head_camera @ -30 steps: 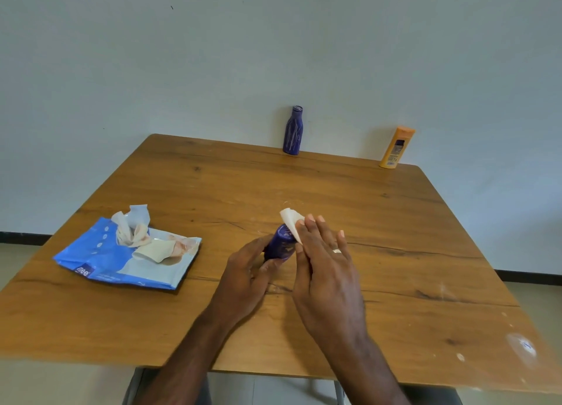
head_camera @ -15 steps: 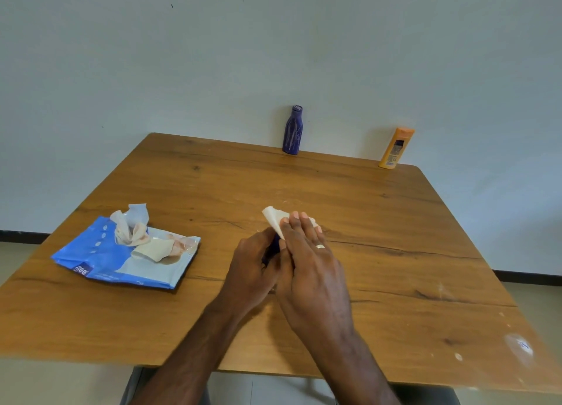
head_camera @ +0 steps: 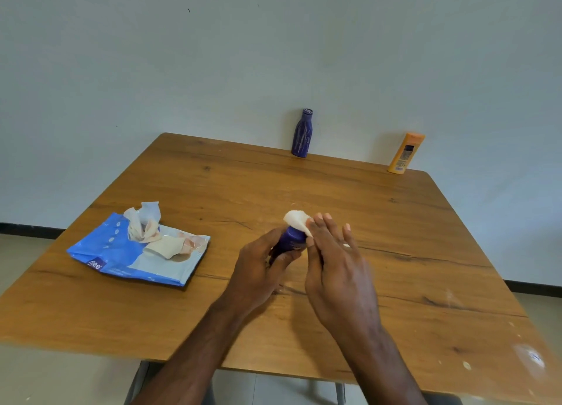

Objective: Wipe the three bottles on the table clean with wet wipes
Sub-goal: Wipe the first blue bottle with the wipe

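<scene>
— Now the small blue bottle (head_camera: 291, 241) peeks out again.
— Who holds it?
— Left hand (head_camera: 261, 269) grips it above the table (head_camera: 395, 252). Right hand (head_camera: 337, 270) presses the wet wipe (head_camera: 296, 219) on it, fingers straight.

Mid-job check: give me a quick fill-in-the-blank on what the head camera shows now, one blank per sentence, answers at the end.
1. The left hand grips a small dark ____ bottle over the table.
2. The right hand presses a white ____ against that bottle's top.
3. The orange bottle stands at the table's far ____ corner.
4. The blue wipes pack lies to the ____ of both hands.

Missing words: blue; wipe; right; left
</scene>
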